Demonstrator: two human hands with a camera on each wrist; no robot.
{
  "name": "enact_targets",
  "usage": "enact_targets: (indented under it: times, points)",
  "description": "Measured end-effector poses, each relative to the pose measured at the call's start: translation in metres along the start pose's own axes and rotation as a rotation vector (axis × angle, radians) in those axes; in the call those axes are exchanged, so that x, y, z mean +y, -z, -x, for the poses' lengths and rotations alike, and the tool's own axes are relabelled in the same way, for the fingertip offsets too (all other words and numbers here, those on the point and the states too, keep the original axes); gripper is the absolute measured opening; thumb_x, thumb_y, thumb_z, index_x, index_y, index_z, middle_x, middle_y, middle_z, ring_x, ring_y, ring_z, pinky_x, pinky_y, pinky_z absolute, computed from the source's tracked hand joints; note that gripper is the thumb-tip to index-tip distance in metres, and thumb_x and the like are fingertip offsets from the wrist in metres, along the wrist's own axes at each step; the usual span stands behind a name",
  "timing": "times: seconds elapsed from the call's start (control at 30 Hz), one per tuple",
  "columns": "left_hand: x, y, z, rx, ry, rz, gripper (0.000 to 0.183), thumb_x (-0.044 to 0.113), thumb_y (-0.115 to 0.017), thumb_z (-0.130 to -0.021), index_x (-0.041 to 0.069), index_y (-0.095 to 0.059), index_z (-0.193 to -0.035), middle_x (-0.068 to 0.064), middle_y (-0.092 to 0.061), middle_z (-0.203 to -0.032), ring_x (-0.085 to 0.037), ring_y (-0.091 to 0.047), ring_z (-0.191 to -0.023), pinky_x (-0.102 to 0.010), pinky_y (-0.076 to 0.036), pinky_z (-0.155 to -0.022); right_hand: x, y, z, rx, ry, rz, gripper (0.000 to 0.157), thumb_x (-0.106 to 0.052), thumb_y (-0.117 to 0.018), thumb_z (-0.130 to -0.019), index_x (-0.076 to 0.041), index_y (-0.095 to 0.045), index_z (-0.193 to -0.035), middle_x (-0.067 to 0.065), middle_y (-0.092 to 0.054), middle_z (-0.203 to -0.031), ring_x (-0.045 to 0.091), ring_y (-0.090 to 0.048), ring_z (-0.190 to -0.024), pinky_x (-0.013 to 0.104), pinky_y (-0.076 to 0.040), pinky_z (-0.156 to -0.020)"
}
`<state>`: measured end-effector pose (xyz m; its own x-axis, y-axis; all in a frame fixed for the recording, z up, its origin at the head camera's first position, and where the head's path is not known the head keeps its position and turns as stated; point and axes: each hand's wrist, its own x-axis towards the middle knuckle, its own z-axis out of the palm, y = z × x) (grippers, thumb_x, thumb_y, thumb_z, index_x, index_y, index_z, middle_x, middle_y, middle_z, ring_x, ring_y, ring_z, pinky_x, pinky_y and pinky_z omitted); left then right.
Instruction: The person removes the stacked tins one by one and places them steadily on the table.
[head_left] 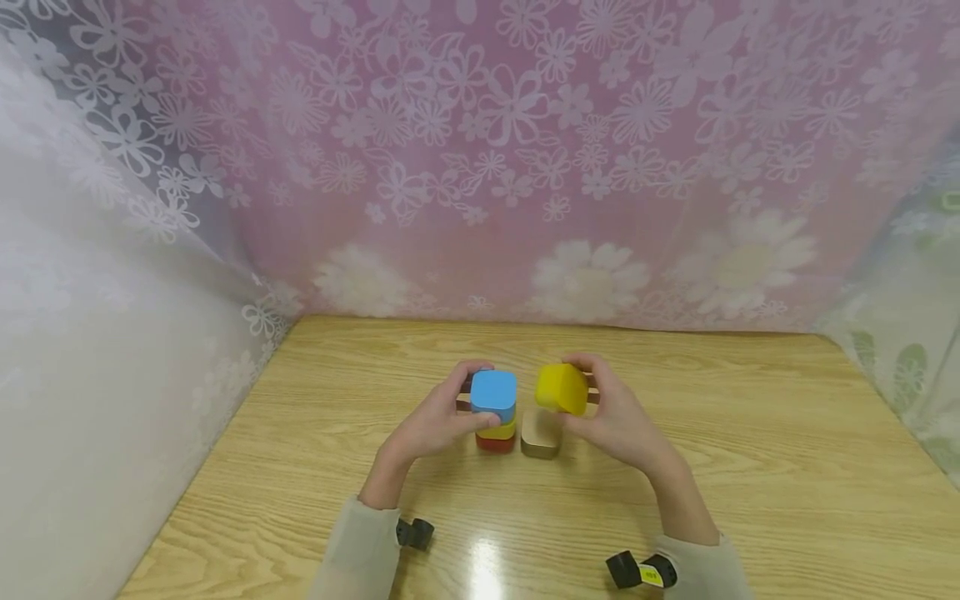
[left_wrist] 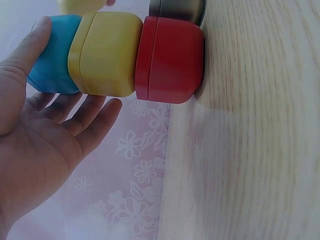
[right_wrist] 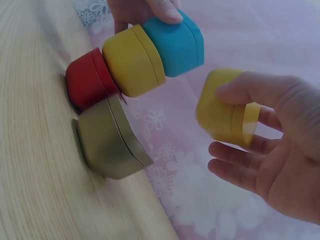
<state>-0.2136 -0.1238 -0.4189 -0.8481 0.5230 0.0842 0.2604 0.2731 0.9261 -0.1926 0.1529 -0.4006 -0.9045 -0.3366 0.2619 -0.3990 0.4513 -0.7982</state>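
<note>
The left hand (head_left: pixel 438 422) pinches the blue box (head_left: pixel 493 389) atop the stack (left_wrist: pixel 110 54), probably to steady it, while the right hand (head_left: pixel 621 419) grips a yellow box (head_left: pixel 561 387) above the gold box (head_left: pixel 541 437), at the stack's 3 o'clock.

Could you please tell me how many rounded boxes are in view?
5: a red box, yellow box and blue box stacked, a gold box beside them, and a second yellow box in the right hand.
</note>
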Motion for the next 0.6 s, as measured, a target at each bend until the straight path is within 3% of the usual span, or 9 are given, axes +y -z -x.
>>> enact_targets:
  times: [0.6]
  points:
    - [-0.001,-0.001,-0.001,-0.005,-0.003,0.007,0.073,0.021,-0.075,-0.091,0.009,-0.033,-0.149,-0.009,-0.048,-0.138,-0.027,-0.052,-0.118,-0.041,-0.049,-0.098,0.011,0.014,0.008,-0.085,-0.101,0.082,0.068,-0.003,-0.077,-0.082,-0.003,-0.038,-0.139,0.018,-0.046,-0.137,0.035,-0.056,-0.110,0.047,-0.055,-0.088]
